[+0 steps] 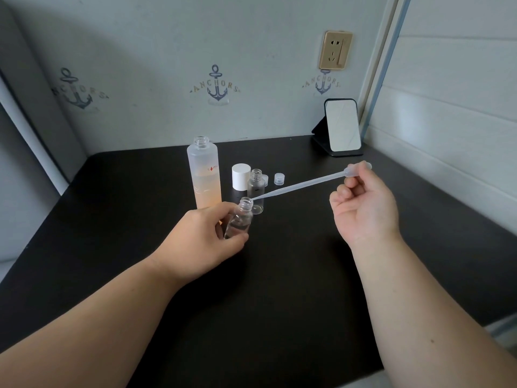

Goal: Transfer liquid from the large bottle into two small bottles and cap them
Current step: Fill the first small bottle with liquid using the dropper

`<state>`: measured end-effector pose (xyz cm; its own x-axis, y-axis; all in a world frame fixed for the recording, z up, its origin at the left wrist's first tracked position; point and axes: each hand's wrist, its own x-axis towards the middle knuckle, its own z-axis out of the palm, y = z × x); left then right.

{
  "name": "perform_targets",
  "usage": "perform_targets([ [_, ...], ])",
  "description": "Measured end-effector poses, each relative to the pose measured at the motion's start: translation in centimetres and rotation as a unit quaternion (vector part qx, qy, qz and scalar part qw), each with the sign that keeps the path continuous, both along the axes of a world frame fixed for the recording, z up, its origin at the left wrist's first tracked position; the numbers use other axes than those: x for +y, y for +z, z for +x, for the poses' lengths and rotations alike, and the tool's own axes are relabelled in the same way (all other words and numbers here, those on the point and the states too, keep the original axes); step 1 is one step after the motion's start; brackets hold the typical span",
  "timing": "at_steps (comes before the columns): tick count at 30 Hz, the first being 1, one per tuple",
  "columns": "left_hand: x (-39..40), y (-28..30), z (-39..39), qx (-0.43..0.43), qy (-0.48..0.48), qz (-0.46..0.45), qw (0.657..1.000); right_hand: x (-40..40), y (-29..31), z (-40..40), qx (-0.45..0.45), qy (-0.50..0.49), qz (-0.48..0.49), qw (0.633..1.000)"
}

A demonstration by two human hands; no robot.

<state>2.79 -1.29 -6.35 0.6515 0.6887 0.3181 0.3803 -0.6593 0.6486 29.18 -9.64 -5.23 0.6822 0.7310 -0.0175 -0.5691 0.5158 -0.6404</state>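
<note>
Small bottle [239, 219] tilts in left hand [201, 236] grip, pipette [296, 186] tip at mouth.

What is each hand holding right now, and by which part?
The left hand grips a small bottle around its body, tilted. The right hand pinches the pipette at its bulb end, tip at the bottle's mouth.
</note>
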Motion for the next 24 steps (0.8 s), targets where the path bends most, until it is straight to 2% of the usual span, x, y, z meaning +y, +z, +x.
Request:
perform_targets([
  [10, 0.4, -0.1, 0.2, 0.035, 0.011, -0.022, 0.999, 0.2, 0.1, 0.1, 0.014, 0.010, -0.006, 1.000],
  [15, 0.4, 0.0, 0.1, 0.022, 0.009, -0.013, 1.000, 0.1, 0.1, -0.1, 0.015, 0.016, 0.002, 1.000],
  [17, 0.4, 0.0, -0.1, -0.008, 0.012, 0.000, 1.000, 0.1, 0.0, -0.1, 0.016, 0.013, 0.002, 1.000],
  [20, 0.4, 0.0, -0.5, -0.117, 0.039, -0.002, 0.992, 0.0, 0.0, 0.0, 0.014, 0.013, 0.001, 1.000],
  [24, 0.7, 0.0, -0.8, -0.228, 0.148, -0.001, 0.962, 0.0, 0.0, 0.0, 0.006, 0.015, -0.001, 1.000],
])
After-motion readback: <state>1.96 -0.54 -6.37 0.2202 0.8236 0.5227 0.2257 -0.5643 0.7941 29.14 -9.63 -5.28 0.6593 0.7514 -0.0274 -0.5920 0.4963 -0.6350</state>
